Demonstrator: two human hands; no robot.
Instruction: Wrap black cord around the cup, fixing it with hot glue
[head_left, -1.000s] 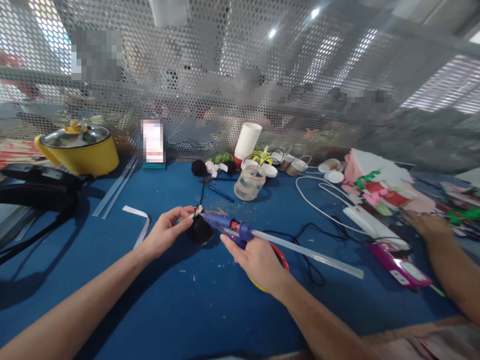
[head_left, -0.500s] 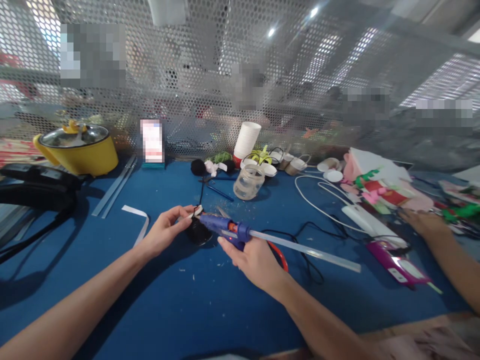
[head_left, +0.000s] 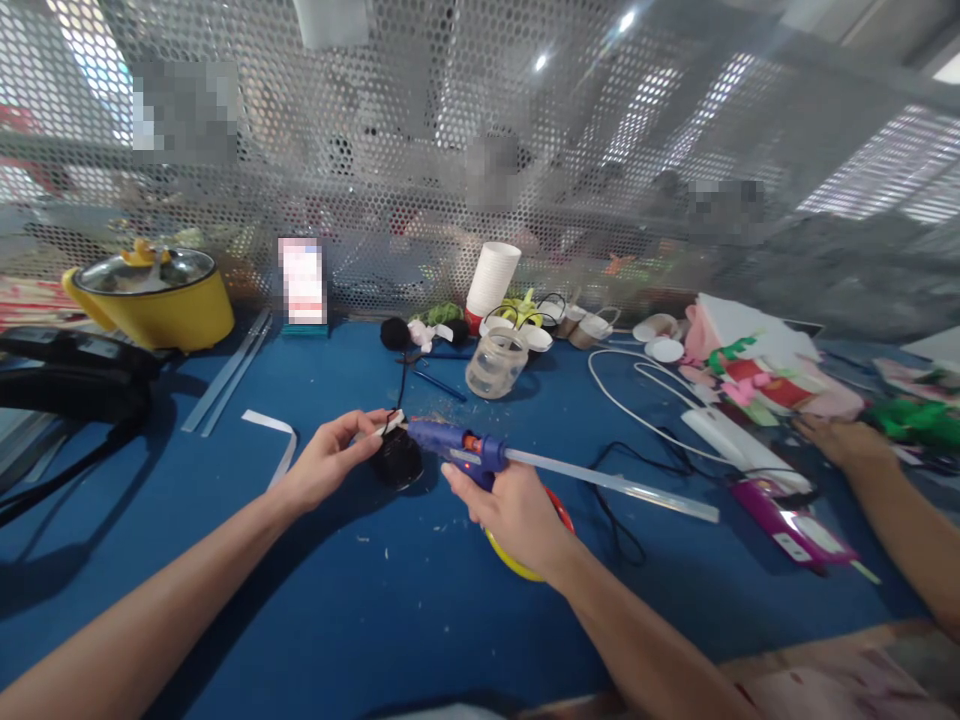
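My left hand (head_left: 334, 455) pinches a small white piece (head_left: 391, 422) between thumb and fingers. Right below it, a rounded black object (head_left: 399, 462) sits on the blue tabletop, and a black cord (head_left: 403, 385) runs up from there. Wrapped around the grip of a blue glue gun (head_left: 457, 447) is my right hand (head_left: 514, 510). The nozzle points left, close to the white piece; whether they touch I cannot tell. From the gun's rear sticks a long clear glue stick (head_left: 615, 486). A red and yellow curved thing (head_left: 517, 562) shows partly under my right hand.
A clear jar (head_left: 496, 365) and stacked white cups (head_left: 493, 278) stand beyond my hands. Left are a yellow pot (head_left: 161, 305), a phone (head_left: 303, 282) and a white strip (head_left: 262, 422). Another person's hand (head_left: 844, 440) rests right, near a purple power strip (head_left: 791, 525) and black cable (head_left: 619, 520).
My right hand has drawn the glue gun slightly right and levelled it a little. More of the red and yellow curved thing shows beneath. My left hand keeps its pinch in place.
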